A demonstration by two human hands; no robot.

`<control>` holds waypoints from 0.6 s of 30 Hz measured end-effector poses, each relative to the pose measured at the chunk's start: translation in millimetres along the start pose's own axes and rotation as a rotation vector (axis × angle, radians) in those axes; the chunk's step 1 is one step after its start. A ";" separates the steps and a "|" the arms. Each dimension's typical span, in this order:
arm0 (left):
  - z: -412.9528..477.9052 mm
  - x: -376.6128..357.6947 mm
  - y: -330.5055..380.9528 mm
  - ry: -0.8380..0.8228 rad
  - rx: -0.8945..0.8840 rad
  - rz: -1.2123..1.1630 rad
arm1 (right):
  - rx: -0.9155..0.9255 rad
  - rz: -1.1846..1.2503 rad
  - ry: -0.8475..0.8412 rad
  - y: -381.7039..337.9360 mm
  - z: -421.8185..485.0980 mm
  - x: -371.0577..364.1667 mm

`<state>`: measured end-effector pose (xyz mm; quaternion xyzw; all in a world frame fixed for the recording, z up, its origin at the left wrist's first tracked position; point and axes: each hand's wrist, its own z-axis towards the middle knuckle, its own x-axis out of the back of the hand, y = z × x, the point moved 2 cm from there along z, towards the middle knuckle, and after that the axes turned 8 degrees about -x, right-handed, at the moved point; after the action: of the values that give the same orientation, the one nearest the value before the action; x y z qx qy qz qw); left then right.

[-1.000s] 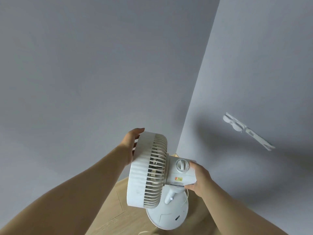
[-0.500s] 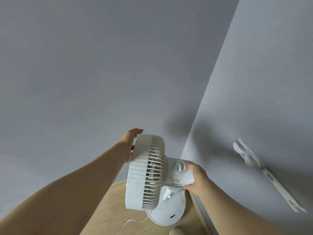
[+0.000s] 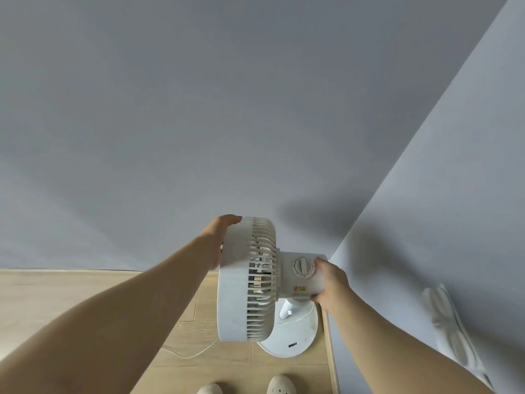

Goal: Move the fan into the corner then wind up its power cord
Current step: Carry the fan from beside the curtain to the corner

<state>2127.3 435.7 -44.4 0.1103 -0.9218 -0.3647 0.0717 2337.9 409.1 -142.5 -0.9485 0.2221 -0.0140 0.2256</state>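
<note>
My grip is two-handed: the left hand (image 3: 220,241) is spread flat against the front rim of the white desk fan (image 3: 255,280), and the right hand (image 3: 329,282) is wrapped closed around the motor housing just past the dial (image 3: 304,266). The fan hangs above the wood floor (image 3: 85,294) near the wall corner at two o'clock, its round base (image 3: 292,336) apparently not set down. It looks like light, rigid plastic; I judge the grille slats fragile, so housing and rim are the safe holds. The thin power cord (image 3: 187,354) trails limp at seven o'clock.
</note>
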 end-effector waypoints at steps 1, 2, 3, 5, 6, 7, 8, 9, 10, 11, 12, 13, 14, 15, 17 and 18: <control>1.5 0.3 0.7 0.010 -0.006 0.010 | -0.006 -0.014 0.001 -3.3 1.5 -1.6; 3.7 1.2 1.3 0.024 -0.010 0.028 | 0.000 -0.032 0.009 -6.7 4.2 -3.0; 4.4 1.5 2.2 0.034 -0.017 0.043 | 0.004 -0.043 0.013 -10.1 5.9 -4.2; 5.3 1.8 2.8 0.035 -0.032 0.058 | 0.013 -0.056 0.010 -16.0 8.5 -6.5; 7.6 2.2 2.2 0.042 -0.033 0.064 | 0.015 -0.060 0.009 -18.5 10.8 -7.3; 8.8 2.3 1.6 0.050 -0.037 0.072 | 0.012 -0.071 0.023 -20.2 11.1 -7.9; 10.3 1.0 0.4 0.050 -0.045 0.083 | 0.013 -0.080 0.035 -21.6 14.1 -7.3; 11.7 -0.6 -0.1 0.048 -0.065 0.099 | 0.016 -0.089 0.042 -22.2 16.3 -6.8; 15.7 -1.8 -0.4 0.051 -0.090 0.112 | 0.020 -0.097 0.040 -23.3 19.6 -6.4; 19.6 -2.7 0.3 0.057 -0.119 0.121 | 0.025 -0.113 0.038 -24.6 20.8 -6.9; 24.4 -3.6 0.0 0.063 -0.139 0.128 | 0.028 -0.129 0.037 -25.8 24.0 -6.6; 28.0 -4.1 0.1 0.071 -0.155 0.127 | 0.031 -0.144 0.036 -27.5 25.5 -7.2; 30.4 -5.7 -0.5 0.078 -0.164 0.140 | 0.032 -0.152 0.035 -29.3 28.1 -7.5; 34.1 -6.5 -1.7 0.092 -0.180 0.156 | 0.035 -0.147 0.030 -30.9 29.9 -8.0; 41.6 -8.3 -5.6 0.143 -0.189 0.234 | 0.038 -0.144 0.021 -33.7 33.0 -8.0; 41.1 -9.9 -6.3 0.176 -0.196 0.291 | 0.034 -0.147 0.015 -34.4 34.9 -7.8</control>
<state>2129.1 460.7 -79.0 -0.0002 -0.8782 -0.4274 0.2145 2349.7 454.7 -158.3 -0.9581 0.1531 -0.0415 0.2384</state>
